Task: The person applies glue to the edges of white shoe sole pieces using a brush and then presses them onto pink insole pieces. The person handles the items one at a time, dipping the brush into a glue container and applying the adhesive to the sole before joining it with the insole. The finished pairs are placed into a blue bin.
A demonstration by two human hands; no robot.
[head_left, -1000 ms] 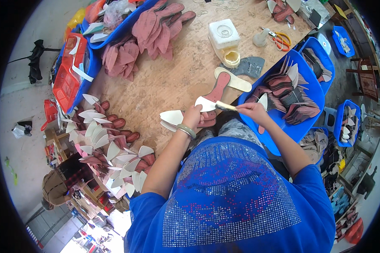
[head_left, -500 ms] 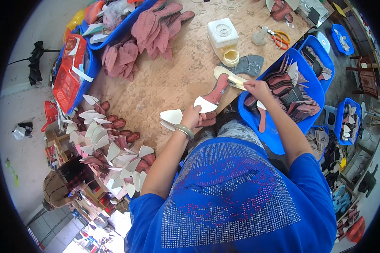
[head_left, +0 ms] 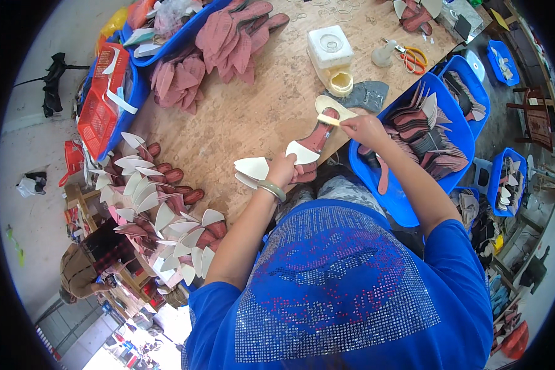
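My left hand point(head_left: 282, 169) is closed on a reddish-brown shoe insole point(head_left: 318, 137) with a white pointed toe piece, at the table's near edge. My right hand point(head_left: 365, 129) pinches a pale yellow brush point(head_left: 328, 119), which lies across the narrow heel end of that insole. A cream-coloured flat piece point(head_left: 327, 103) shows just beyond the heel. More white-toed insoles point(head_left: 251, 166) lie under and beside my left hand. Farther off stands a white block-shaped container point(head_left: 330, 48) with a yellowed, glue-crusted round cup point(head_left: 341, 82) at its near side, next to a dark grey flat piece point(head_left: 370, 95).
Blue bins point(head_left: 396, 203) filled with stacked insoles stand to the right. Rows of white-toed insoles point(head_left: 145, 191) lie along the left edge, with reddish pieces point(head_left: 228, 46) heaped farther back. Orange-handled scissors point(head_left: 415, 60) and a small bottle point(head_left: 383, 54) rest at the far right.
My right hand has moved a little left, bringing the brush from the insole's right side across its heel. My left hand keeps its hold on the insole.
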